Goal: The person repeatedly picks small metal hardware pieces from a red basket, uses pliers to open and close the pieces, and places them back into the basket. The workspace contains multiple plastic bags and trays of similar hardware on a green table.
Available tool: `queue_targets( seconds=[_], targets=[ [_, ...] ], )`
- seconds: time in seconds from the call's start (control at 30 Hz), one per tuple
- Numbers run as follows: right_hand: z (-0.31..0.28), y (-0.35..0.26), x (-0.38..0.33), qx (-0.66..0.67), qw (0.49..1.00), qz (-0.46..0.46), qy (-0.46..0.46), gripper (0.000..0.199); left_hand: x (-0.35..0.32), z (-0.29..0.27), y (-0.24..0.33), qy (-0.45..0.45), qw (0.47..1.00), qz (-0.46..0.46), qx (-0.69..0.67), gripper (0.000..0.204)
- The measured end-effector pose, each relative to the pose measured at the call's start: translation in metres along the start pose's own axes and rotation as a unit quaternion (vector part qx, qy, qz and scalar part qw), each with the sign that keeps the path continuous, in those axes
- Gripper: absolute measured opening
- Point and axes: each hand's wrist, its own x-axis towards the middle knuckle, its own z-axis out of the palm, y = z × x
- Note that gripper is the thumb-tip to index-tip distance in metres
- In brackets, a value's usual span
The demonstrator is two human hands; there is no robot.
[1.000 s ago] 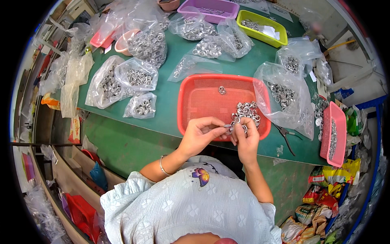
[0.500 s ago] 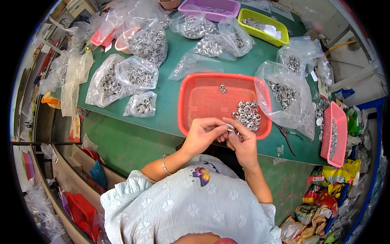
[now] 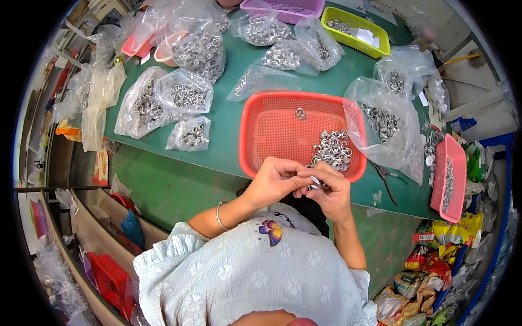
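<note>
Both hands meet at the near edge of the red plastic basket [image 3: 247,127]. My left hand [image 3: 273,183] pinches with thumb and fingertips at a shiny silver ring [image 3: 315,183]. My right hand [image 3: 334,194] is closed round the same ring from the other side, its fingers curled. Further small metal pieces seem to sit in the right fingers, mostly hidden. Just beyond my hands, a pile of silver rings [image 3: 333,149] fills the basket's right part. A small cluster of rings [image 3: 300,113] lies apart near its far side.
Clear bags of rings [image 3: 187,95] stand on the green table [image 3: 223,122] at left and back. Another open bag [image 3: 380,122] overlaps the basket's right rim. Pliers [image 3: 385,182] lie at the front right, near a pink basket [image 3: 437,190]. Green [image 3: 380,50] and purple [image 3: 321,10] baskets stand behind.
My fingers have shifted round the ring, and its broad shiny face now shows more between them. Both hands stay close together at the basket's near edge. The view has shifted slightly.
</note>
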Motion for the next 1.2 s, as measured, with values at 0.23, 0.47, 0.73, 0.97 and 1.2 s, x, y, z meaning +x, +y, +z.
queue_targets(
  seconds=[0.23,0.47,0.73,0.97,1.2],
  targets=[
    [0.011,-0.009,-0.001,-0.035,0.998,-0.025,0.05,0.026,-0.003,0.005,0.001,0.016,1.0,0.02,-0.005,0.01],
    [0.006,-0.002,-0.003,0.052,0.996,0.052,0.052,0.028,-0.001,0.014,0.0,0.069,0.997,-0.002,-0.023,0.012],
    [0.009,-0.01,-0.003,0.07,0.984,0.129,0.097,0.028,0.005,0.009,-0.013,0.018,0.985,-0.027,-0.17,0.018],
    [0.009,-0.006,-0.003,-0.197,0.971,-0.008,0.136,0.024,0.008,0.003,-0.014,-0.005,0.978,-0.076,-0.196,0.017],
    [0.004,-0.004,-0.003,-0.295,0.945,-0.1,0.098,0.031,0.004,0.003,-0.004,-0.012,0.999,0.011,-0.044,0.021]
  ],
)
